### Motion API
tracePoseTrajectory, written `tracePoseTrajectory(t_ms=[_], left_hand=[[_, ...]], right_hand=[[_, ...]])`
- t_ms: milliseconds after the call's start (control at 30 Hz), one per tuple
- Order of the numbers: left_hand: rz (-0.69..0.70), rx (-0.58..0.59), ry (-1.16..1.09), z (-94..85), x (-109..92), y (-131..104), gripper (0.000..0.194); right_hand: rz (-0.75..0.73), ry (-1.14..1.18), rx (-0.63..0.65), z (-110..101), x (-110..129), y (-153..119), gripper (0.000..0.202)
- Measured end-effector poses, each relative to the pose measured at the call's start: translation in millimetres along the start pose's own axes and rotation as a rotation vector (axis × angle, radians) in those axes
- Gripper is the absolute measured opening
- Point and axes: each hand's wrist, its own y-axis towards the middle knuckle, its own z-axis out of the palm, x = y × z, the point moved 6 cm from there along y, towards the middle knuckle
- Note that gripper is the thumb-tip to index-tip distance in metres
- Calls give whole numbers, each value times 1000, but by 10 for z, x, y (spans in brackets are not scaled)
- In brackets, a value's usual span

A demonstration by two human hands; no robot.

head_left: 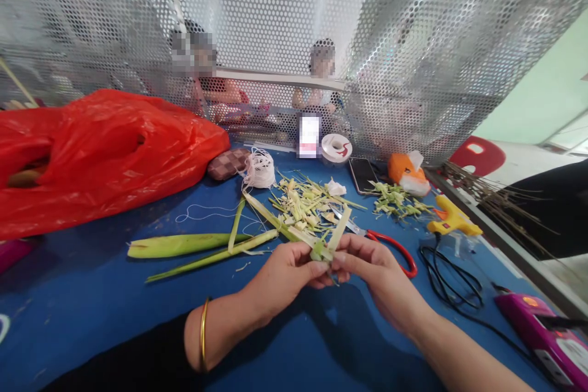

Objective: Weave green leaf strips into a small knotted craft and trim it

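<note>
Between my two hands is a small folded piece of green leaf strip [325, 252], with pale ends sticking up and to the left. My left hand [294, 264] pinches it from the left, thumb on its near side. From the right, my right hand [365, 257] closes finger and thumb on the same piece. Just behind my right hand lie red-handled scissors [397, 248], blades partly under trimmings. A heap of cut leaf scraps [305, 202] is beyond my hands. Long green leaf stalks [184, 246] rest to the left of my left hand.
A red plastic bag [114, 153] fills the left. White string [260, 168], a ribbon spool [337, 148], a lit phone [309, 136] and a dark phone [363, 175] stand or lie at the back. Rightward are a yellow glue gun [454, 217], its black cord [452, 294] and a purple device [542, 331].
</note>
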Motion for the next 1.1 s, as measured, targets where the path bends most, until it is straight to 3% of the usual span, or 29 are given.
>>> tracePoseTrajectory(t_ms=[167,300,500,733,833,967,1100], left_hand=[[-60,-3,-82,19,7,-36,21],[-62,5,-65,58,23,-53,22],[7,-70,74,17,40,-22,18],[-52,-51,22,30,71,-6,12],[-51,-43,34,32,79,-4,10],[-113,16,-23,36,104,-13,25],[-173,75,-98,46,123,-30,44]], right_hand=[[-104,-46,-8,-30,89,7,26],[-92,-82,-4,2,38,16,30],[-209,-284,-149,-17,-12,15,28],[-80,32,-48,51,-86,35,29],[-60,36,-24,67,-95,41,29],[-62,-23,-77,23,-101,49,31],[-22,10,-38,37,-117,33,30]])
